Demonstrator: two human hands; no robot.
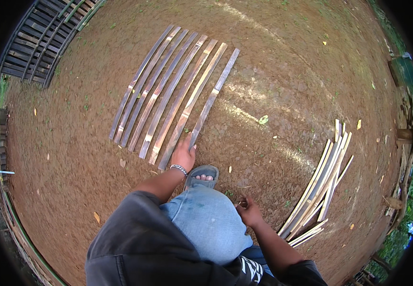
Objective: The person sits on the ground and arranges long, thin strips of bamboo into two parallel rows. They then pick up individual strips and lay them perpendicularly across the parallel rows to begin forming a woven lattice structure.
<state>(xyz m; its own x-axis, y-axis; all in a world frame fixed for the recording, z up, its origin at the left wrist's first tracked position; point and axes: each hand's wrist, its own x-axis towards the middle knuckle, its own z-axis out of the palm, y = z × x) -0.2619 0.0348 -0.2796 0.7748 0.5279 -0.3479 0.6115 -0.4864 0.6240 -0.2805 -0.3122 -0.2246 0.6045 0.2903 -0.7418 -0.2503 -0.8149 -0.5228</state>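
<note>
My left hand (183, 156), with a chain bracelet at its wrist, closes on the near end of a dark bamboo strip (212, 97). That strip lies at the right of a row of several flat bamboo strips (168, 95), side by side on the soil with narrow gaps. A wider gap parts the held strip from its neighbour. Beside my bent knee, my right hand (250, 213) hangs low over the ground with its fingers curled in. Whether anything small sits in those fingers is hidden.
To the right lies a loose pile of pale bamboo strips (318, 186), some crossing. A slatted bamboo panel (40, 40) stands at the far left. My sandalled foot (202, 177) is just right of my left hand. A green container (403, 71) sits at the right edge.
</note>
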